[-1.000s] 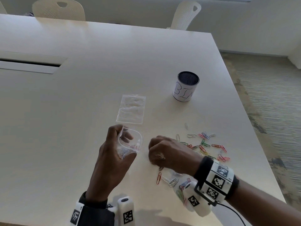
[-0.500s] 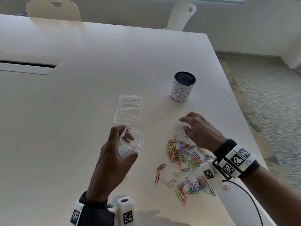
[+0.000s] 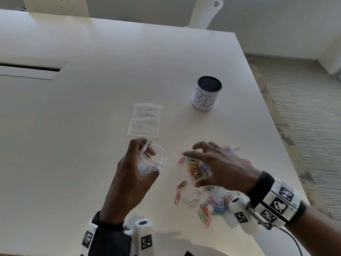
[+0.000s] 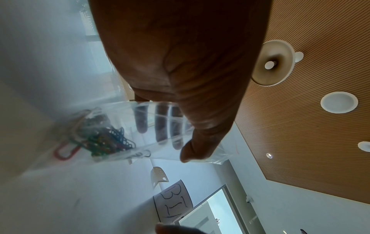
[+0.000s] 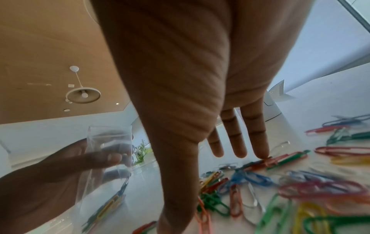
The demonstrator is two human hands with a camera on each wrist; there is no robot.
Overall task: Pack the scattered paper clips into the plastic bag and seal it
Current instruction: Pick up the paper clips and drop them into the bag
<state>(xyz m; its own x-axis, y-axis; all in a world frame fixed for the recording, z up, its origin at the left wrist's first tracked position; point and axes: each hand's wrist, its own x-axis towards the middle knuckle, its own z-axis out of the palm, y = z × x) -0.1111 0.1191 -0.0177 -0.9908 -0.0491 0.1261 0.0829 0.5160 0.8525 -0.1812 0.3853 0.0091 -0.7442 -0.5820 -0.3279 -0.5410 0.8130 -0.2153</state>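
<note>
Left hand (image 3: 129,174) pinching the plastic bag (image 3: 154,159) mouth-up just above the table (image 3: 92,126), a few clips already inside. Right hand (image 3: 219,167) spread wide, palm down, fingertips (image 5: 260,152) touching the paper clips (image 3: 201,183) scattered near-right. Spare bag (image 3: 144,120) lying flat farther back, mesh cup (image 3: 207,94) far right of it.
</note>
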